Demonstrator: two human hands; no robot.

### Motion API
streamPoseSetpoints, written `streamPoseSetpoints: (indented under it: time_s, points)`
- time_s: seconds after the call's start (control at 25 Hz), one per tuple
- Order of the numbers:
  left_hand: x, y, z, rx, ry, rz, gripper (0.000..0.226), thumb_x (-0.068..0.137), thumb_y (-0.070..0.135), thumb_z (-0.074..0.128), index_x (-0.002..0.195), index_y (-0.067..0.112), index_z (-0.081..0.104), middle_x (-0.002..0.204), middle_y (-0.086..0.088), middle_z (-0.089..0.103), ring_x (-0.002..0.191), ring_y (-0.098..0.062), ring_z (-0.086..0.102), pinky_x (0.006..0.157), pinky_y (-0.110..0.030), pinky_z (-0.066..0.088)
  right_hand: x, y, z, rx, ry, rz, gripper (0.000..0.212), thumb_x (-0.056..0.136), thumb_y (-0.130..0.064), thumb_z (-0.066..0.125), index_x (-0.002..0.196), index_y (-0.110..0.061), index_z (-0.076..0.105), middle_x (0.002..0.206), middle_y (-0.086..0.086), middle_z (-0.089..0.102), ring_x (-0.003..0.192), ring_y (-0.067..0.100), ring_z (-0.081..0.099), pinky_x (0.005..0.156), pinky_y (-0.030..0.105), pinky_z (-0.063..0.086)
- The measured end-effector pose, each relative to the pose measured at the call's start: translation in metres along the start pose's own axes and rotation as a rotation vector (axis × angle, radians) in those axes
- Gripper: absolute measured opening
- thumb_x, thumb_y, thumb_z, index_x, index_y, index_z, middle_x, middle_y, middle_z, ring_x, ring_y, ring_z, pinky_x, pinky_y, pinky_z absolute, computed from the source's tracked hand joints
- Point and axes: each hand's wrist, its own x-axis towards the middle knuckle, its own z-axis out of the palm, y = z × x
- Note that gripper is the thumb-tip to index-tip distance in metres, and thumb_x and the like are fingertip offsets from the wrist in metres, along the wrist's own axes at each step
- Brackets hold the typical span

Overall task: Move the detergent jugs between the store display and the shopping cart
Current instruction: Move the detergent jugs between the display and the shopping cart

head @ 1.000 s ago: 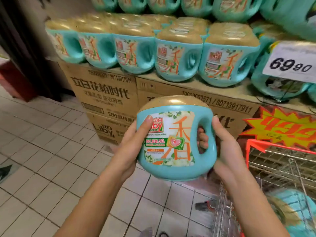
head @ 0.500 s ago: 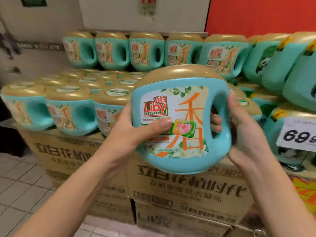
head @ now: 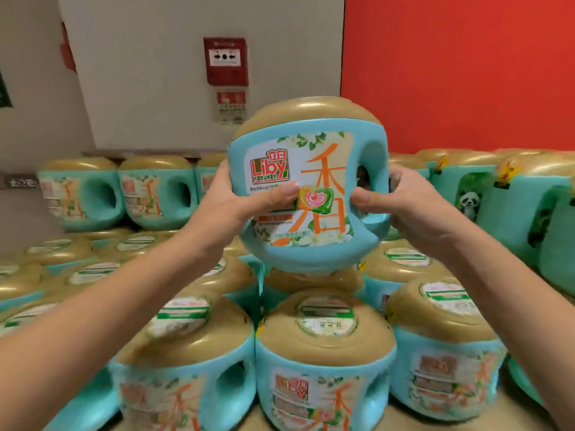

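Teal jug (head: 308, 188) is held above the stacked display jugs (head: 323, 337), clamped by 2 hands: left hand (head: 230, 200) wrapped on the body, right hand (head: 413, 206) at the handle cutout, fingers probably through it; rigid, slick, likely heavy, so handle-plus-body grip is advised.

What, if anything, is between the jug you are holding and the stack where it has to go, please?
Nothing visible is in the way. The left hand and the right hand grip the jug directly over the gold lids of the stacked jugs, with no other thing between. Whether its base touches a lid, I cannot tell.
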Motion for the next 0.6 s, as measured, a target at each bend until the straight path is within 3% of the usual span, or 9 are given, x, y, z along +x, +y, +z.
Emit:
streamPoseSetpoints:
  time_s: [0.12, 0.28, 0.36, 0.44, 0.6]
  points:
    - [0.044, -0.023, 0.0, 0.162, 0.076, -0.057, 0.105, 0.042, 0.041, 0.094, 0.131, 0.022, 0.043, 0.115, 0.006, 0.069, 0.103, -0.013, 0.068, 0.094, -0.038, 0.054, 0.045, 0.023, -0.015, -0.215, 0.053, 0.034, 0.055, 0.058, -0.019, 0.09, 0.108, -0.015, 0.066, 0.099, -0.004, 0.075, 0.09, 0.006, 0.07, 0.078, 0.02, 0.052]
    - [0.081, -0.066, 0.006, 0.226, 0.108, -0.114, 0.102, 0.036, 0.047, 0.085, 0.127, 0.029, 0.04, 0.112, 0.014, 0.062, 0.104, -0.006, 0.061, 0.092, -0.031, 0.049, 0.079, 0.07, -0.022, -0.334, 0.116, 0.064, 0.045, 0.066, -0.014, 0.086, 0.102, -0.027, 0.062, 0.099, -0.015, 0.069, 0.082, -0.011, 0.065, 0.068, 0.006, 0.048]
    - [0.093, -0.085, 0.005, 0.244, 0.102, -0.128, 0.104, 0.039, 0.047, 0.085, 0.13, 0.028, 0.04, 0.114, 0.016, 0.061, 0.103, -0.003, 0.06, 0.091, -0.03, 0.047, 0.087, 0.09, -0.024, -0.356, 0.14, 0.079, 0.05, 0.067, -0.018, 0.086, 0.11, -0.022, 0.06, 0.107, -0.009, 0.068, 0.094, -0.001, 0.065, 0.078, 0.014, 0.051]
    - [0.101, -0.101, 0.004, 0.245, 0.08, -0.144, 0.114, 0.041, 0.045, 0.087, 0.141, 0.025, 0.035, 0.125, 0.008, 0.061, 0.113, -0.012, 0.059, 0.097, -0.037, 0.048, 0.09, 0.104, -0.025, -0.393, 0.158, 0.101, 0.059, 0.067, -0.022, 0.087, 0.118, -0.019, 0.058, 0.113, -0.007, 0.066, 0.103, 0.007, 0.063, 0.09, 0.028, 0.05]
    - [0.107, -0.115, 0.0, 0.246, 0.087, -0.115, 0.11, 0.043, 0.046, 0.086, 0.141, 0.033, 0.037, 0.121, 0.014, 0.061, 0.11, -0.007, 0.059, 0.087, -0.027, 0.05, 0.091, 0.117, -0.015, -0.488, 0.214, 0.063, 0.057, 0.07, -0.032, 0.085, 0.118, -0.025, 0.054, 0.111, -0.012, 0.062, 0.102, 0.007, 0.06, 0.092, 0.031, 0.049]
